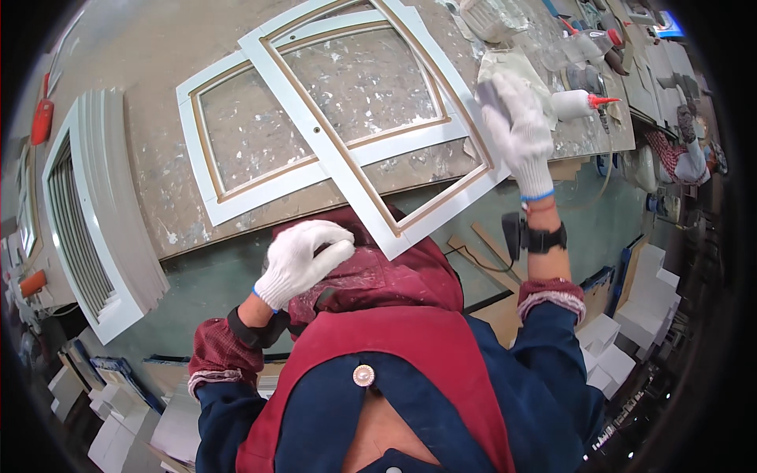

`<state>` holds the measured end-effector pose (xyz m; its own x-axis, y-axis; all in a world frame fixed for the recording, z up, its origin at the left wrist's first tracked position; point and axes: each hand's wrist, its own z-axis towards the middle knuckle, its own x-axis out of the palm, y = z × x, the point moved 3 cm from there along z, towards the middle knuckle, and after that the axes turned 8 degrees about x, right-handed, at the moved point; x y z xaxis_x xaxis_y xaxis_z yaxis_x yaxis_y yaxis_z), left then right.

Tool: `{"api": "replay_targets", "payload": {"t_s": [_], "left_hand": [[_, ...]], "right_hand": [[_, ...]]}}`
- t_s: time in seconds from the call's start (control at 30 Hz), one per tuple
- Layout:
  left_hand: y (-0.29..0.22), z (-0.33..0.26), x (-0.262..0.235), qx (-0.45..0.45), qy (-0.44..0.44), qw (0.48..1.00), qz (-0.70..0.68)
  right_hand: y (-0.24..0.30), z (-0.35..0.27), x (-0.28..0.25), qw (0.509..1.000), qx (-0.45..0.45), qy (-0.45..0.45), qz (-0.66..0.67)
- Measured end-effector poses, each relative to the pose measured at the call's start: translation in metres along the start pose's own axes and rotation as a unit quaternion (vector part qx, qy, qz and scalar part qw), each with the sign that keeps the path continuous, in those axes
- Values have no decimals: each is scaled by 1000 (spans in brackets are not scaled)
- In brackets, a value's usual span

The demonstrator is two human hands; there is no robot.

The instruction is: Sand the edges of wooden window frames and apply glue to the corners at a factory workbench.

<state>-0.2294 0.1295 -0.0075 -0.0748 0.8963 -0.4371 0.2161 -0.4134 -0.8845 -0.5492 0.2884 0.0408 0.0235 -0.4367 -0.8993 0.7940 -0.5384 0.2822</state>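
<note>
My right hand (pixel 522 135), in a white knit glove, grips a grey sanding block (pixel 490 101) beside the right side of a white frame (pixel 331 154). That frame has a brown inner edge and lies slanted across a second white frame (pixel 272 185) on the table, one corner jutting past the near edge. My left hand (pixel 303 262), gloved too, is held in front of my apron, left of that corner and apart from it. Its fingers curl in toward the thumb, and nothing shows in them.
A stack of white louvred panels (pixel 98 205) stands at the left of the speckled worktable (pixel 173 158). On the right lie a white glue bottle (pixel 572 104) with a red nozzle, a clear bottle (pixel 587 46) and a pale cloth (pixel 512 67). Another person (pixel 686 158) is at far right.
</note>
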Motion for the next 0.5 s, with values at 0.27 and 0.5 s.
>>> {"api": "replay_targets", "payload": {"t_s": [0.27,0.5], "left_hand": [[19,32,45,-183,57,907,-376],[26,36,56,-155,-10,868,-472]], "right_hand": [[-83,29,52,963,49,32,-263],[-15,8,5,985,-34,-28,-165]]}}
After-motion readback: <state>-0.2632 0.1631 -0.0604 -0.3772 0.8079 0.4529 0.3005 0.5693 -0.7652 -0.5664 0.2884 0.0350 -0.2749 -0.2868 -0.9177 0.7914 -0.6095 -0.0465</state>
